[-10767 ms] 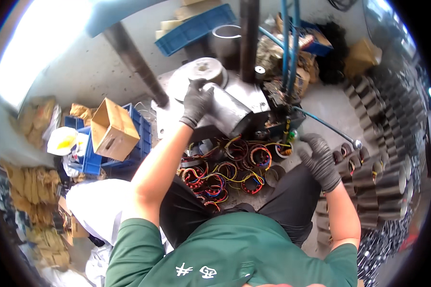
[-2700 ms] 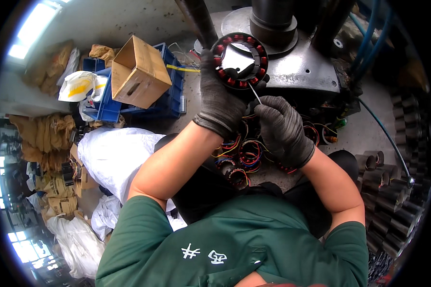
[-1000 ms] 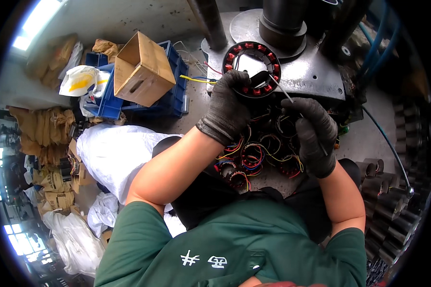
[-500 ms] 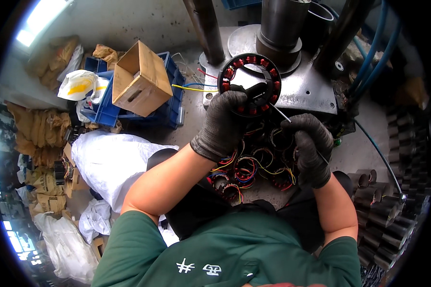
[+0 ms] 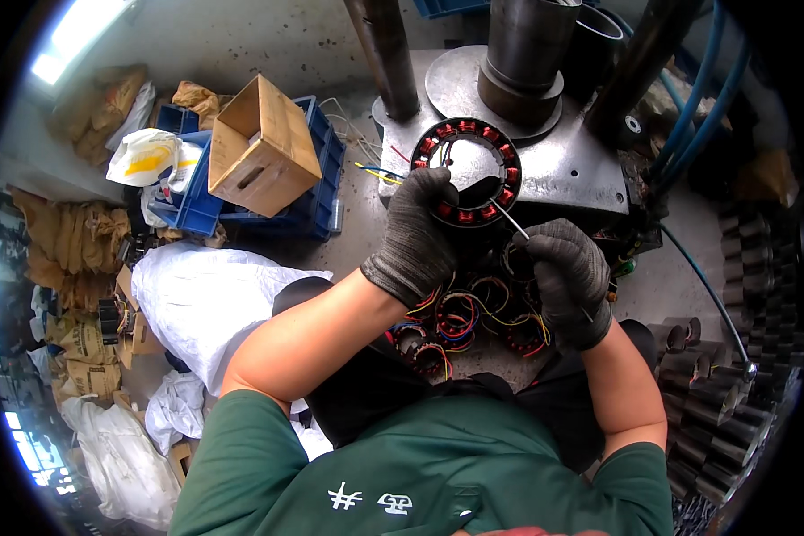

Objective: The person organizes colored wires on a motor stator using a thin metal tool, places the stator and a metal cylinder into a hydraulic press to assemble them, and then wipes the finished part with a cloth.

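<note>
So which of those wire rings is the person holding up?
The stator ring with red coils, gripped by the left hand above the metal plate; the other rings lie piled below.

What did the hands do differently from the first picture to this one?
At first the left hand rested on the grey machine and the right hovered beside the wire pile. Now the left hand holds a round red-coiled ring and the right hand pokes a thin tool at it. The cardboard box stayed on the blue crates.

Bare floor (image 5: 353, 237) left of the stator ring (image 5: 464, 170); press columns (image 5: 389, 58) behind, wound coils (image 5: 460, 322) below.
</note>
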Tool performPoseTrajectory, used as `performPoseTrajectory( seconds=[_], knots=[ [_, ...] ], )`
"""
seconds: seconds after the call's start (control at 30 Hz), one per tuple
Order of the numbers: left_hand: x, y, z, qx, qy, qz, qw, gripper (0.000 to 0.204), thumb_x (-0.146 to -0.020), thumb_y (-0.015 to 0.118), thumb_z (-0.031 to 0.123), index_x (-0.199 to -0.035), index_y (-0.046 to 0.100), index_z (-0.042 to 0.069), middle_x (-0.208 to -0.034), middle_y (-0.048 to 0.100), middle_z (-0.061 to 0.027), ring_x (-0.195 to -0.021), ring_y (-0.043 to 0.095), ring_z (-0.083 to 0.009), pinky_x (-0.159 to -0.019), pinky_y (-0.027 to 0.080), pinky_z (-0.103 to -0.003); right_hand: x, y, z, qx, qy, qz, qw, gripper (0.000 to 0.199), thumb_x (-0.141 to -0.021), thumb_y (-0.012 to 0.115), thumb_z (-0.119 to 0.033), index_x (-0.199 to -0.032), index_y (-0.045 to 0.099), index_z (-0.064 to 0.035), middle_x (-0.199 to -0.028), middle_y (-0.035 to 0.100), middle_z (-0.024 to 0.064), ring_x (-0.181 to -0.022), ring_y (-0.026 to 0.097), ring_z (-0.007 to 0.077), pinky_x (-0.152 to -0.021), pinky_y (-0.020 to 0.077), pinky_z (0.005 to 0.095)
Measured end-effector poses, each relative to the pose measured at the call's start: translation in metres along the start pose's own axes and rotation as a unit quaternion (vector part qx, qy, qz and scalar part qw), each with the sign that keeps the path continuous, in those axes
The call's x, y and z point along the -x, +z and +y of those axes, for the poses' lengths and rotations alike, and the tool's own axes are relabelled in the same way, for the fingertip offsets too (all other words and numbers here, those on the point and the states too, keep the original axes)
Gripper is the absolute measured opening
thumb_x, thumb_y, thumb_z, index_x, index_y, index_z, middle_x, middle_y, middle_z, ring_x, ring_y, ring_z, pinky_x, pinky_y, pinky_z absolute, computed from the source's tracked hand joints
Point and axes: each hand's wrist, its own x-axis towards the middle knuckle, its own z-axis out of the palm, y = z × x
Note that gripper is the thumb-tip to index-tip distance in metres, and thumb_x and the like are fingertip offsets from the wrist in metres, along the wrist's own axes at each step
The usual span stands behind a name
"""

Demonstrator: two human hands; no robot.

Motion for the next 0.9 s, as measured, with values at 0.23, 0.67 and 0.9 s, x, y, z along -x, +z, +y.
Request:
performPoseTrajectory(
  seconds=[0.23,0.67,0.9],
  knots=[
    [0.003,-0.002,0.006,-0.026,0.006,-0.108,0.994,0.056,-0.079,0.064,0.025,-0.126,0.062,-0.006,-0.116,0.071,-0.0211,-0.112,0.067,-0.0366,-0.102,0.054,-0.053,0.01,0.017,-0.004,-0.266,0.161,0.084,0.947,0.023,-0.101,0.055,-0.01,-0.117,0.067,0.0008,-0.104,0.072,0.0104,-0.093,0.069,0.0164,-0.084,0.0559,0.0316],
    [0.012,0.007,0.005,-0.066,0.036,-0.105,0.992,0.058,-0.08,0.062,0.024,-0.129,0.061,-0.007,-0.124,0.069,-0.0197,-0.112,0.068,-0.035,-0.101,0.055,-0.047,0.016,0.013,-0.008,-0.263,0.162,0.1,0.946,0.024,-0.103,0.055,-0.011,-0.12,0.067,0.0005,-0.111,0.071,0.011,-0.099,0.068,0.0171,-0.089,0.054,0.0314],
    [0.007,0.005,0.005,-0.03,0.055,-0.062,0.996,0.052,-0.078,0.062,0.022,-0.121,0.063,-0.008,-0.122,0.069,-0.0216,-0.11,0.069,-0.0379,-0.102,0.055,-0.05,0.014,0.013,-0.004,-0.272,0.165,0.09,0.944,0.023,-0.103,0.056,-0.012,-0.12,0.067,-0.0001,-0.113,0.071,0.012,-0.104,0.068,0.0187,-0.093,0.0545,0.0332]
  ],
)
